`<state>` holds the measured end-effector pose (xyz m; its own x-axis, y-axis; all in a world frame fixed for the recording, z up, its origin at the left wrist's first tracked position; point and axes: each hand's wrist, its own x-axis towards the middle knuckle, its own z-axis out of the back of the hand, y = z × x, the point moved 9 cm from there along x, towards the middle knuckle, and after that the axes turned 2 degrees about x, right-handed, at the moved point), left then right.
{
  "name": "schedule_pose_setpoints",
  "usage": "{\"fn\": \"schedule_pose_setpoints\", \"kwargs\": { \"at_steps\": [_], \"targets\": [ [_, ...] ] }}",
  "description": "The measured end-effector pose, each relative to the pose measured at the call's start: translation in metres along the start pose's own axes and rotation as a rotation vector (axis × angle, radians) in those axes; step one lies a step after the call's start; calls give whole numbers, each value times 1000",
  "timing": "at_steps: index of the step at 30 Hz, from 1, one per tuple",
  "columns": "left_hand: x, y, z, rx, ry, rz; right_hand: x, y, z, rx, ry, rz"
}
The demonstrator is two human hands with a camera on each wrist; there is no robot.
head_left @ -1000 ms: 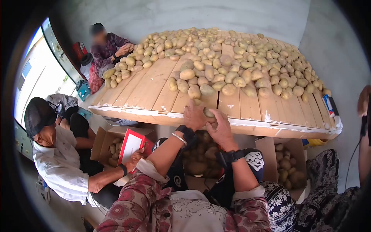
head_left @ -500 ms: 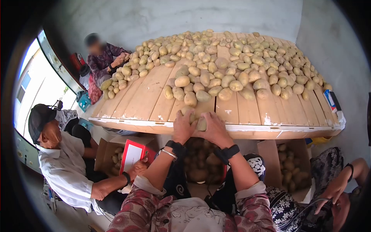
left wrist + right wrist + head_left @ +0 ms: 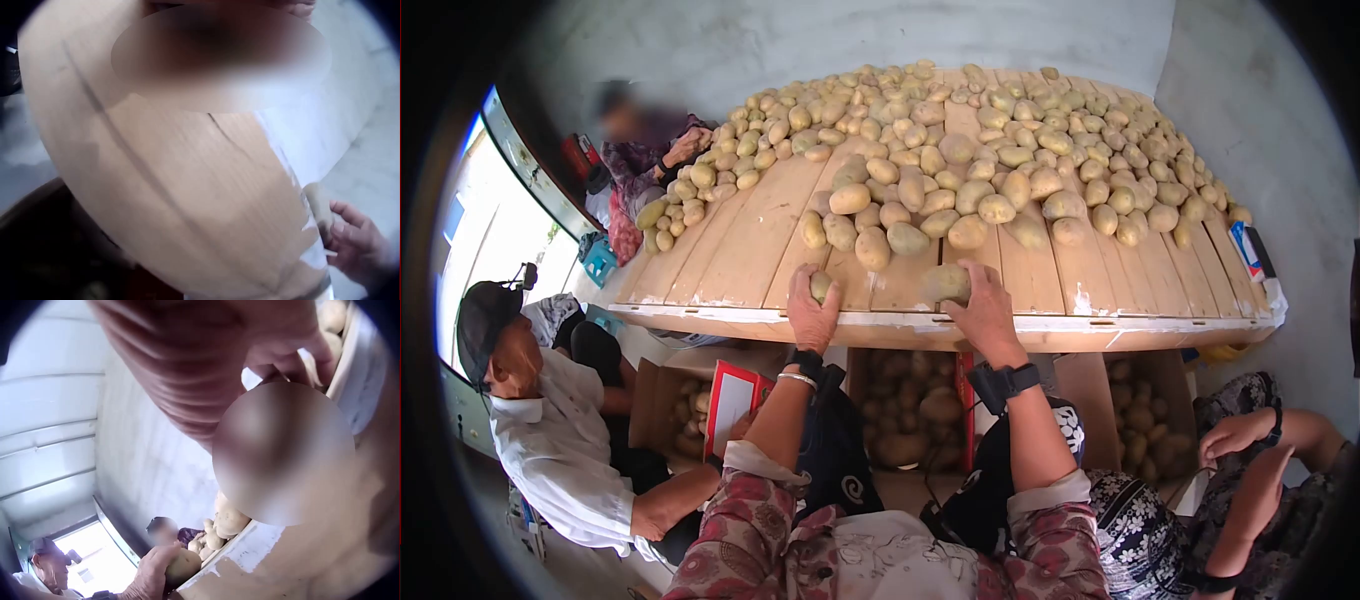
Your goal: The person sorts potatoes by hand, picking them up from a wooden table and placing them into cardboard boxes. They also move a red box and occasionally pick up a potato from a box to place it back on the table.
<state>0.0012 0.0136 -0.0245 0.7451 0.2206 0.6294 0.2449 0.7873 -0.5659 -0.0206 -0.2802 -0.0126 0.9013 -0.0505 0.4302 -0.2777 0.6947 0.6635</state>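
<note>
Over the near edge of the table, my left hand [image 3: 812, 318] grips a small greenish-tan potato [image 3: 820, 287] between thumb and fingers. The same potato [image 3: 183, 565] shows larger under that hand in the right wrist view. My right hand [image 3: 988, 318], farther right along the edge, holds a bigger oval potato [image 3: 947, 283] with its fingers behind it. In the left wrist view this potato [image 3: 317, 206] stands out past the table's white-flaked edge. Loose potatoes [image 3: 907, 238] lie just beyond both hands on the tabletop [image 3: 760, 270].
A broad heap of potatoes [image 3: 1040, 150] spreads over the back. Below the edge stand a middle box [image 3: 858, 380], a left box [image 3: 655, 400] and a right box [image 3: 1090, 400], all with potatoes inside. People sit at left, far left and right; a red-bordered flap [image 3: 732, 405] stands between boxes.
My hands, close together around potatoes a moment ago, have moved apart, the left one leftward, each with a potato. At the right, another person's hands have come into view.
</note>
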Motion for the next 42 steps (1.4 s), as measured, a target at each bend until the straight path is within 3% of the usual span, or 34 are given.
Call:
{"fn": "schedule_pose_setpoints", "kwargs": {
  "at_steps": [5, 7, 9, 11, 13, 18, 20, 21, 23, 24, 25, 27, 29, 31, 32, 34, 38, 40, 42],
  "targets": [
    [3, 20, -6, 53, -52, 170, 7, -14, -24, 21, 201, -204],
    [2, 23, -10, 89, -82, 199, 4, -14, -27, 61, 146, -132],
    [-2, 7, -13, 155, -101, 1, 2, -1, -32, 22, 187, -17],
    [-3, 10, -13, 166, -115, 40, -14, -10, -48, 105, 256, -35],
    [-3, 10, -16, 162, -104, 58, -10, 13, -43, 125, 188, 116],
    [-2, 13, -15, 166, -88, 98, -22, 30, -37, 63, 172, 153],
    [-1, 13, -16, 174, -82, 93, -28, 42, -27, 367, 167, 169],
    [-2, 14, -15, 185, -83, 88, -31, 48, -25, 366, 180, 169],
    [-4, 14, -16, 189, -65, 113, -48, 31, -46, 1037, 404, -321],
    [-2, 14, -16, 191, -50, 118, -66, 27, -61, 1173, 608, -523],
    [0, 17, -13, 194, -47, 121, -71, 27, -71, 1175, 611, -527],
    [-1, 13, -15, 217, -37, 116, -92, 55, -89, 610, 809, 146],
    [-3, 17, -18, 198, -42, 130, -139, 64, -119, 528, 1012, 123],
    [2, 18, -18, 193, -53, 121, -200, 64, -159, 391, 1261, 217],
    [3, 18, -18, 192, -50, 124, -211, 63, -161, 385, 1263, 216],
    [-1, 19, -19, 195, -35, 136, -228, 72, -159, 118, 1189, 470],
    [3, 17, -17, 194, -45, 141, -189, 61, -157, -131, 1062, 522],
    [-1, 19, -18, 198, -33, 163, -152, 45, -143, -196, 735, 429],
    [1, 17, -17, 181, -52, 126, -142, 40, -132, -232, 646, 467]
  ]
}}
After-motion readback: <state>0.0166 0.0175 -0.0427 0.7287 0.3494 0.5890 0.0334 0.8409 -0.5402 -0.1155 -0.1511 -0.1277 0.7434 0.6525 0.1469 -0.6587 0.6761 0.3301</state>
